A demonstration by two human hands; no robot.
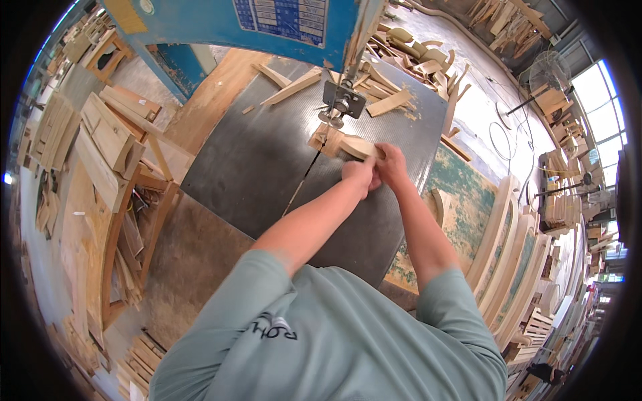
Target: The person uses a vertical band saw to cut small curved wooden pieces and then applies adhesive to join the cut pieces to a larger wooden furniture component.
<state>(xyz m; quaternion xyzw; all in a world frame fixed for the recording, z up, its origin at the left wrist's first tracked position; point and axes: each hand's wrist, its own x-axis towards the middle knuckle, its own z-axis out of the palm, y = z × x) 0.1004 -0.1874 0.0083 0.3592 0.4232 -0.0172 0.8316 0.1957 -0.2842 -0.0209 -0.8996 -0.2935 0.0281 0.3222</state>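
Observation:
A curved wooden block point(359, 147) lies on the dark metal table point(234, 160) of a blue bandsaw point(221, 20). Its far left end sits right at the blade guide point(341, 103), under the round guide wheels. Whether the blade is inside the wood is too small to make out. My left hand point(359, 176) is closed at the block's near end, its fingers partly hidden. Just right of it, my right hand point(392, 164) grips the same end, fingers bent around the wood. Both hands are a short way to the right of the blade line, close together.
Offcuts point(292, 87) and sawdust lie at the table's far side. A heap of curved wood pieces point(421, 53) stands beyond. Long curved beams point(491, 234) line the right side. To the left, a wooden bench point(100, 247) carries stacked boards. A fan point(545, 70) stands far right.

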